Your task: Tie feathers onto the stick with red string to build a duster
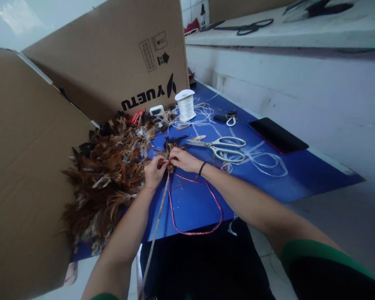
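Fingers: fingertips of the left hand and right hand are being pinched narrow on a feather tuft at the top of a thin stick, centre of the frame, probably so that the quills are being kept tight against it.
Cardboard panels: being stood along the left and upper left, apparently walling in the feathers.
Feather heap: being held loose against the panels, just left of the hands.
Red cord: being left looped below the hands, with one end being led up to the tuft.
Scissors: being kept near, right of the hands.
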Action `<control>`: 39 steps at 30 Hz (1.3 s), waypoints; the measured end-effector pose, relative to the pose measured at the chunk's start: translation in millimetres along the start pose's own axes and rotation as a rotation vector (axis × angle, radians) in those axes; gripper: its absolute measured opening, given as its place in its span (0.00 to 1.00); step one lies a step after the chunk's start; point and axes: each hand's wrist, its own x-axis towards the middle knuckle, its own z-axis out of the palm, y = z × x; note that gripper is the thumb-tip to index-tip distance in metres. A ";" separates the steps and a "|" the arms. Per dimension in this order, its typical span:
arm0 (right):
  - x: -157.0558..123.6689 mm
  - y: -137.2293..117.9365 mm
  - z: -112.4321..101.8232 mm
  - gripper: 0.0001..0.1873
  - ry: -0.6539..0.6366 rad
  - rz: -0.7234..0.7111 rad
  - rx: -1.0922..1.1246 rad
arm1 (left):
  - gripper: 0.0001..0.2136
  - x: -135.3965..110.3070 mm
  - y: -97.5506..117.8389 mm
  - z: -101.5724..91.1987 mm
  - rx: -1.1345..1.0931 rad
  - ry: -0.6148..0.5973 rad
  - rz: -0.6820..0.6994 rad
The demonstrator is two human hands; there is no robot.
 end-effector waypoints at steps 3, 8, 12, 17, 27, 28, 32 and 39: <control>-1.2 -1.9 1.4 0.06 0.001 0.022 -0.040 | 0.08 -0.4 -1.7 0.8 -0.011 -0.008 -0.017; -3.7 -3.8 3.2 0.04 0.032 0.029 -0.081 | 0.11 -2.4 -8.7 3.8 -0.046 -0.024 -0.048; -4.1 -2.1 3.4 0.05 0.089 0.050 -0.070 | 0.11 -3.4 -10.4 4.8 -0.056 -0.036 -0.062; -6.1 -3.4 1.4 0.06 0.129 0.088 -0.077 | 0.10 -2.6 -5.9 2.0 -0.025 -0.053 -0.031; -11.3 -10.8 -8.0 0.09 0.134 0.167 -0.122 | 0.11 -0.7 3.2 -1.8 0.051 -0.100 -0.057; -11.5 -11.2 -8.5 0.09 0.130 0.181 -0.126 | 0.11 -0.6 4.0 -1.8 0.057 -0.105 -0.059; -12.2 -12.0 -9.1 0.10 0.120 0.217 -0.147 | 0.10 -0.2 6.2 -1.7 0.085 -0.106 -0.067; -12.7 -11.7 -8.6 0.11 0.136 0.247 -0.147 | 0.12 -0.6 3.4 -1.3 0.070 -0.094 -0.113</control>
